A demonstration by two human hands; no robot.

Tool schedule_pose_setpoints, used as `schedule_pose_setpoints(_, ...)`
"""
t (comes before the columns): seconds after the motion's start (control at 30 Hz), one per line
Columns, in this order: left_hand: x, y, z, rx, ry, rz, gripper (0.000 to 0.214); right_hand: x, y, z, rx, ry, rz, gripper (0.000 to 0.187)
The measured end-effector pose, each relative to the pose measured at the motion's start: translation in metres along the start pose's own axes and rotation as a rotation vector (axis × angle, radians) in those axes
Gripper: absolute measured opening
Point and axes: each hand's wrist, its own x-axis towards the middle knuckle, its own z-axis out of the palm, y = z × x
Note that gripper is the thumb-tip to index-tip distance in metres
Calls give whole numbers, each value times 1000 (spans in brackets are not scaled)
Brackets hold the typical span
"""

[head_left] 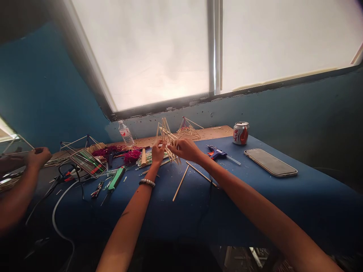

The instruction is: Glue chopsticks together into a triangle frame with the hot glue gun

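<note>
Held over blue-covered table (246,200): openwork frame of thin, pale wooden sticks (169,133), pinched on its left by the fingertips of the left hand (159,152) (grey-and-white beaded bracelet (147,183) at the wrist) and gripped on its right by the curled fingers of the right hand (186,148). Lying on the table, nearer the viewer: two loose, straight, pale wooden sticks (180,183), meeting or nearly meeting at their far ends. To the right: blue plastic glue gun (217,152) with translucent glue rod (233,160), silver-and-red metal drinks can (241,133), and flat, pale-edged smartphone (270,162). To the left: green-handled tool (116,178) with thin metal shaft
</note>
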Motion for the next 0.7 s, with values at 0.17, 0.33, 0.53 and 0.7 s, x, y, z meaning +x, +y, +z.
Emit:
schedule_pose_setpoints(0.17,0,4,-2,-45,121,0,37,8,5,-3,252,198,252,35)
schedule_pose_setpoints(0.33,3,3,-3,-141,263,-23,28,15,17,-9,704,232,522,23)
schedule_pose_setpoints(0.53,2,0,-4,-148,207,-104,32,13,25,-9,756,242,516,29)
schedule_pose_setpoints(0.7,-3,3,-5,-98,169,-26,38,13,25,-6,729,249,503,37)
